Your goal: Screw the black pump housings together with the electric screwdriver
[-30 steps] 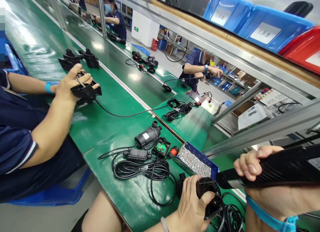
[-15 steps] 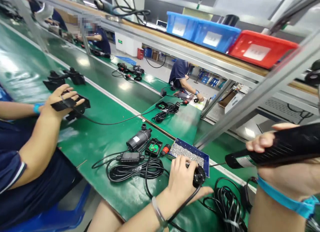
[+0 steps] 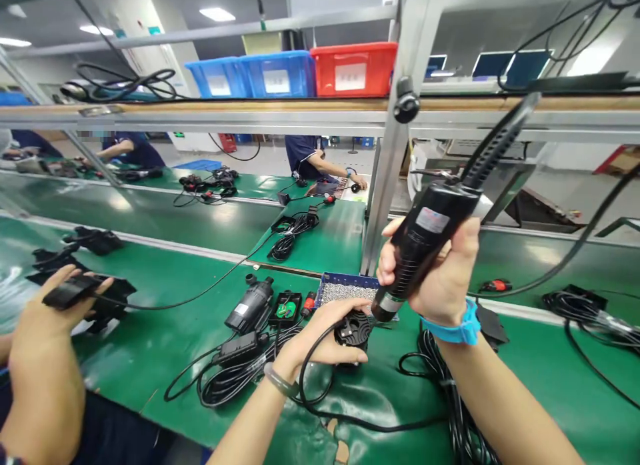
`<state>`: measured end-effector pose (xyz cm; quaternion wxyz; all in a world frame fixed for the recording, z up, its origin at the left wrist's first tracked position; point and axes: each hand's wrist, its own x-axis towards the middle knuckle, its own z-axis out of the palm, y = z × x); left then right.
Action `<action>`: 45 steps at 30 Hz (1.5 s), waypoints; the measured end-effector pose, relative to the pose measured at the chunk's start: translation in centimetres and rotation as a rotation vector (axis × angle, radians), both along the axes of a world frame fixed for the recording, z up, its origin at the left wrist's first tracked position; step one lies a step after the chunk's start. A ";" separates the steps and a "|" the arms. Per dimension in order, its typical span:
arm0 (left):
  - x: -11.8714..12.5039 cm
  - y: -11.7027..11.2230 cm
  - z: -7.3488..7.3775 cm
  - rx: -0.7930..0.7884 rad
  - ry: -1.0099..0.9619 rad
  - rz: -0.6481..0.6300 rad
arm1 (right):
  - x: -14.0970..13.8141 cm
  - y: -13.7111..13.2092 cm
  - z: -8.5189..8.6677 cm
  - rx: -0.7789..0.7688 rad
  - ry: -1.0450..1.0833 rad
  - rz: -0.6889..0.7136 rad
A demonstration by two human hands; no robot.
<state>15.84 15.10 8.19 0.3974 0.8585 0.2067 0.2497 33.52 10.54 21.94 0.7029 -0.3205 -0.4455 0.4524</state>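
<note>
My left hand (image 3: 311,337) grips a round black pump part (image 3: 354,330) between thumb and fingers, low over the green bench. A black cable runs from it across my wrist. In my right hand (image 3: 447,278) is a black electric screwdriver (image 3: 417,241), fingers wrapped round its body. The tool leans with its nose down at the part's right edge; its bit is hidden, so I cannot tell whether it touches a screw. Just behind the part sits a blue tray (image 3: 327,278) of small metal screws.
Left of my hands lie a black pump (image 3: 250,306), an open box with a green board (image 3: 286,309) and a coiled cable (image 3: 233,378). More cable (image 3: 457,411) lies right. A co-worker's hand (image 3: 55,298) holds a black part. A metal post (image 3: 387,185) rises behind the tray.
My view has turned right and levelled. The screwdriver has swung from nearly level beside the screw tray to a steep tilt, nose at the pump part. My left hand still grips the part.
</note>
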 end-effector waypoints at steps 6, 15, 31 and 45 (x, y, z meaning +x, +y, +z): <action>0.6 0.1 -0.4 -0.019 0.033 0.070 | -0.9 0.3 -1.2 0.009 0.000 0.174; 0.4 -0.5 -0.9 0.043 0.017 0.164 | -1.8 0.5 -1.9 0.048 -0.129 0.292; 0.4 -0.7 -0.9 0.024 0.034 0.177 | -1.7 -0.1 -1.5 -0.063 -0.055 0.321; 0.5 -0.9 -0.8 0.025 -0.002 0.157 | -1.7 -1.5 -1.4 -0.089 -0.060 0.262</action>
